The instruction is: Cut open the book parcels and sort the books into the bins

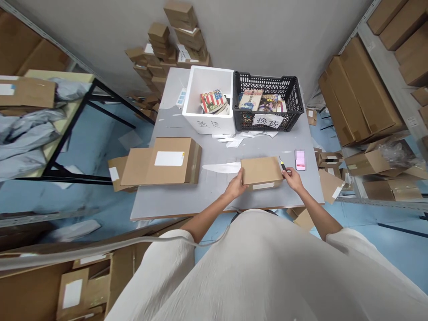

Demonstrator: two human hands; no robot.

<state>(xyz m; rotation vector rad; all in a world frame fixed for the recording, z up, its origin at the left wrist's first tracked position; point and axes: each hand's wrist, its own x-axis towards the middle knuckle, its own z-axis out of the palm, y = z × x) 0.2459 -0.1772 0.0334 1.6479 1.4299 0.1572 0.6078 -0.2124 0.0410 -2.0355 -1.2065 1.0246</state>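
Observation:
A small flat cardboard box lies on the grey table near its front edge. My left hand grips the box's left end, fingers curled over the edge. My right hand rests against the box's right end and holds a small black and yellow cutter whose tip points up and away. A strip of white backing paper lies just left of the box.
A larger cardboard box with a white label sits at the table's left. At the back stand a white foam bin and a black plastic crate, both holding books. A pink pad lies at right. Cartons surround the table.

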